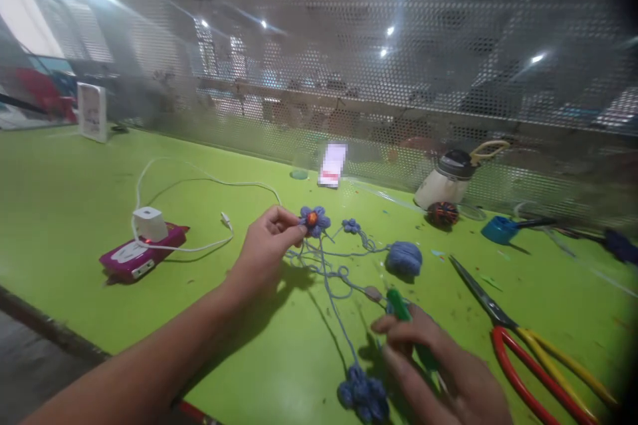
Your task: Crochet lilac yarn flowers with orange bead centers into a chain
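My left hand [272, 239] pinches a blue-purple crochet flower [314, 220] with an orange-red centre, thumb and finger at its left petal. A strand of blue yarn [331, 302] runs down from it to a second, bigger crochet flower [363, 393] near the bottom edge. My right hand [438, 358], slightly blurred, is closed around a green-handled tool [399, 305] whose working end I cannot make out. Behind the held flower lies a small blue flower [351, 226], with loose curls of yarn and a blue yarn ball [404, 259] to its right.
Scissors [503, 325] with red and yellow handles lie at the right. Farther back are a bottle [443, 179], a dark round ball [442, 214], a blue tape roll [500, 230] and a bright phone [333, 165]. A magenta power strip [142, 255] with a white cable sits left on the green table [224, 166].
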